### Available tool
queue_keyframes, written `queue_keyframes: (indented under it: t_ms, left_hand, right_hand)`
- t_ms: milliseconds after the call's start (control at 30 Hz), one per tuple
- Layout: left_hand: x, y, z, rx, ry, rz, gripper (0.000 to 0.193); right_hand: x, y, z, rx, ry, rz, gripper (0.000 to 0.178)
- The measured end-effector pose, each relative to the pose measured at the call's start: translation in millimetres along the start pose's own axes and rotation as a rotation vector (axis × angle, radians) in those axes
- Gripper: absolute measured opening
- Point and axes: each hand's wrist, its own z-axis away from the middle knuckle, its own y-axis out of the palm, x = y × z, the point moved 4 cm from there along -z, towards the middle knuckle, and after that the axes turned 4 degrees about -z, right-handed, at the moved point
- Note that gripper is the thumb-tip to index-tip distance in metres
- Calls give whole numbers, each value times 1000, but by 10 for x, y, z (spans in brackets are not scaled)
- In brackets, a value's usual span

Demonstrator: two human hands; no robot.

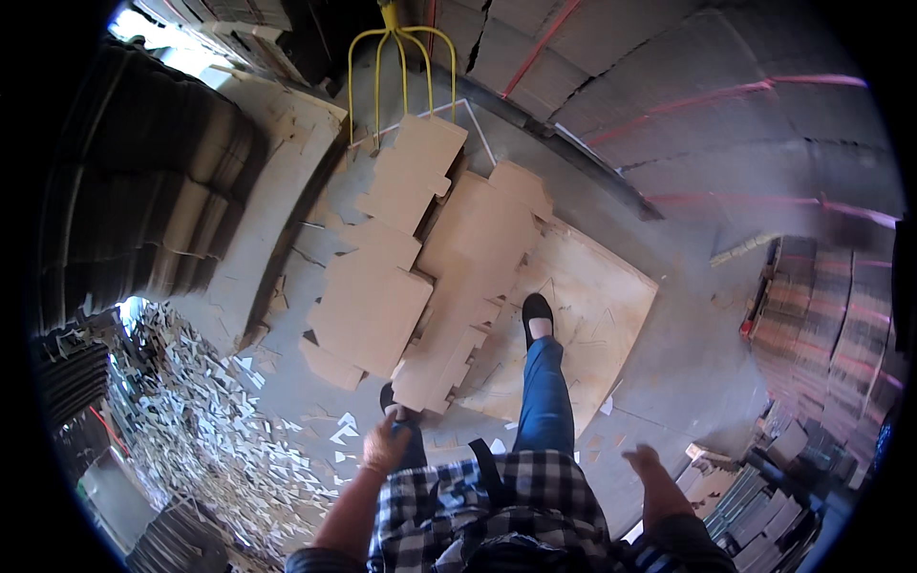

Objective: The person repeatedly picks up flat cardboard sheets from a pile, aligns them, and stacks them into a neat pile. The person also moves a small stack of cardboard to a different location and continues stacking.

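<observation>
Hanging in front of the left leg [414, 447], left hand [382, 447] is curled; bluish patch at its fingers, can't tell if it's a held item or trouser cloth, so no call on that grip. Right hand [646, 460] is out to the side, fingers loosely bent, nothing seen in it: looks released.

Just past the left hand: left shoe [387, 395], close beside the near end of the right cardboard blank [468, 248]. Right shoe [537, 310], ahead of and between both hands, stands on the tan board [602, 306]. That blank lies flat ahead of the left hand, right side over the board; left cardboard pieces [368, 315] lie alongside it, edges meeting. Neither hand is on them.

My take on handling: two hands, opposite edges, not one corner; a sheet this wide will likely flop and crease. Watch the notched tabs, they could snag on the neighbour. Keep the left toe clear of the near edge. Bend knees, pull straight.

Farther, out left of the left hand: paper scraps [210, 420], probably slippery, avoid stepping there. Farthest, beyond the cardboard: yellow fork [389, 19], tines by the far piece; don't drag edges into it.
</observation>
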Motion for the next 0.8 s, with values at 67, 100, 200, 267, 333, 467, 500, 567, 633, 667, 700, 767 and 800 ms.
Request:
queue_keyframes:
  t_ms: [67, 100, 200, 267, 333, 467, 500, 567, 633, 667, 700, 767, 800]
  left_hand:
    - [-51, -543, 62, -57, 45, -65, 39]
    - [52, -739, 237, -93, 53, 27, 37]
    - [444, -979, 764, 30, -79, 345, 43]
    - [816, -1188, 1259, -102, -32, 134, 47]
    - [1585, -911, 1716, -208, 51, -97, 48]
    - [2423, 200, 3405, -129, -309, 9, 53]
    - [2655, 534, 3656, -107, -318, 13, 54]
    - [2500, 838, 4337, -206, -620, 440, 55]
    - [2378, 1274, 5093, -317, -689, 474, 53]
    - [2731, 2036, 5260, -204, -690, 322, 53]
    - [2595, 2337, 5590, -168, -719, 469, 53]
    - [2092, 2489, 6335, -268, -692, 483, 51]
    - [2033, 2772, 6622, -307, -693, 459, 53]
  right_hand:
    - [-914, 822, 507, 111, 245, -308, 59]
    - [-1429, 1137, 750, 136, 383, -419, 49]
    - [-2271, 1751, 1136, 397, -385, -341, 33]
    - [-1472, 2000, 1201, -112, -831, 396, 27]
    - [-475, 1661, 1696, 19, -808, 611, 30]
    - [12, 904, 2059, 48, -720, 510, 28]
    - [202, 815, 2050, 28, -744, 465, 28]
    - [727, 760, 2165, -45, -851, 424, 28]
    - [1274, 904, 2469, -70, -996, 435, 27]
    - [1579, 1103, 2706, -43, -1083, 482, 27]
    - [1800, 1274, 2963, -55, -1156, 518, 27]
    - [2044, 1706, 3540, -42, -1289, 599, 26]
    - [2123, 2056, 3851, -1, -1355, 671, 26]
